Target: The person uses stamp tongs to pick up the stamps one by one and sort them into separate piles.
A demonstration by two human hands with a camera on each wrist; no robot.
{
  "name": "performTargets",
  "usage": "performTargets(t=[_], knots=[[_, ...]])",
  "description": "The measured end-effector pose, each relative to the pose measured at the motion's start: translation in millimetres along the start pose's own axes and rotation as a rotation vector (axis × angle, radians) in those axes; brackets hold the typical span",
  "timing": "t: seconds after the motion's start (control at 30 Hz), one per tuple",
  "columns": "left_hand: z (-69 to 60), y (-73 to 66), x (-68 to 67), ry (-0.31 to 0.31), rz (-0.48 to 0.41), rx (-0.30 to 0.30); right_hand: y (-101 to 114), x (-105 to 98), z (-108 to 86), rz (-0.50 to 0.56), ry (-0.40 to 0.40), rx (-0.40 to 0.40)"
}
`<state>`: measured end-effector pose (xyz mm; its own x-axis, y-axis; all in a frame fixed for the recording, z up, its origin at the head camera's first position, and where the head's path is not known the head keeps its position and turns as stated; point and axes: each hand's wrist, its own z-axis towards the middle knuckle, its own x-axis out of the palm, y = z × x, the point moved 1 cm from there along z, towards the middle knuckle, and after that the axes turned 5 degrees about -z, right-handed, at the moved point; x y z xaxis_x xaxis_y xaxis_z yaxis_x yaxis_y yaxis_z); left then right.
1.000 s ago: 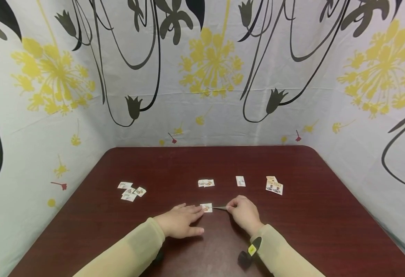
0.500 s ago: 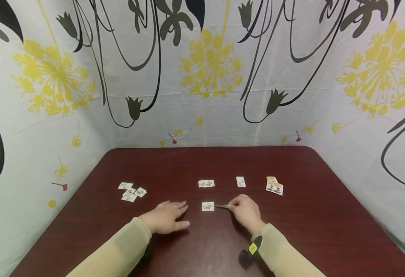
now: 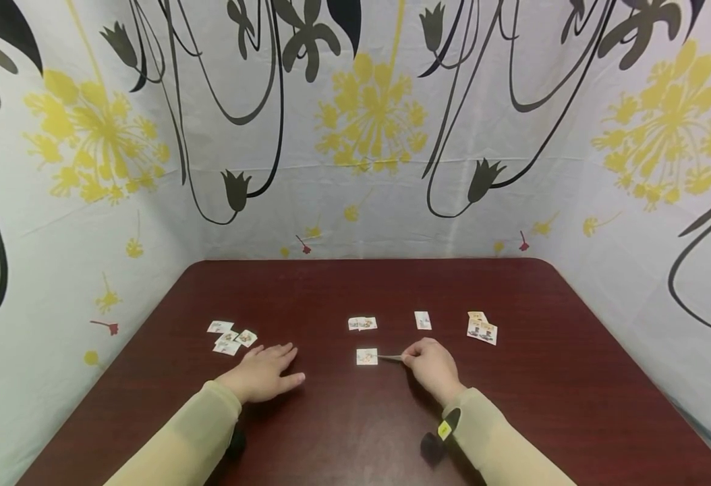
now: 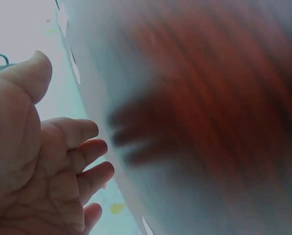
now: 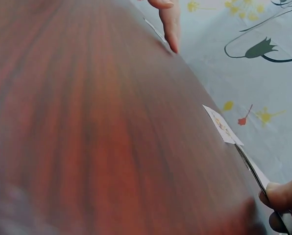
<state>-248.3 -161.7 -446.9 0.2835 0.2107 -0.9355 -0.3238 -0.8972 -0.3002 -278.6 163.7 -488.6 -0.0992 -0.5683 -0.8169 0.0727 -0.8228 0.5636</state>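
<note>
My right hand pinches metal tweezers between thumb and fingers. Their tips meet the right edge of a small printed card near the middle of the table. The right wrist view shows the tweezers at the corner of that card, which looks slightly tilted. My left hand is spread palm down over the table, just right of and below a group of cards, holding nothing. In the left wrist view the left hand's fingers are extended above the glossy surface.
Beyond the middle card lie two overlapping cards. A single card lies to their right, and overlapping cards are farther right. The dark red table meets a patterned cloth behind it.
My left hand has moved off the middle card and left, toward the left group of cards. The tweezers and middle card have shifted slightly away from me, with the card also a little rightward.
</note>
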Motion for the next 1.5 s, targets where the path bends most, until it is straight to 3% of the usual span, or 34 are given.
performTargets(t=[0.47, 0.7, 0.87, 1.2, 1.37, 1.5], knots=[[-3.8, 45.5, -16.6, -0.067, 0.015, -0.161, 3, -6, 20.7, 0.072, 0.0, 0.07], [-5.0, 57.4, -15.1, -0.051, 0.021, -0.203, 7, -11, 34.9, 0.062, 0.026, 0.099], [-4.0, 52.6, -15.1, -0.052, 0.014, -0.174, 11, -12, 43.5, 0.046, 0.043, 0.102], [-2.6, 28.5, -8.9, -0.045, -0.013, -0.081, 20, -10, 53.0, 0.015, 0.046, 0.103], [-2.4, 15.2, -3.9, -0.028, -0.009, -0.004, 20, -7, 56.0, -0.053, 0.037, 0.074], [-2.5, 8.9, -1.7, -0.015, -0.049, 0.002, 20, -5, 55.8, -0.113, 0.033, 0.049]])
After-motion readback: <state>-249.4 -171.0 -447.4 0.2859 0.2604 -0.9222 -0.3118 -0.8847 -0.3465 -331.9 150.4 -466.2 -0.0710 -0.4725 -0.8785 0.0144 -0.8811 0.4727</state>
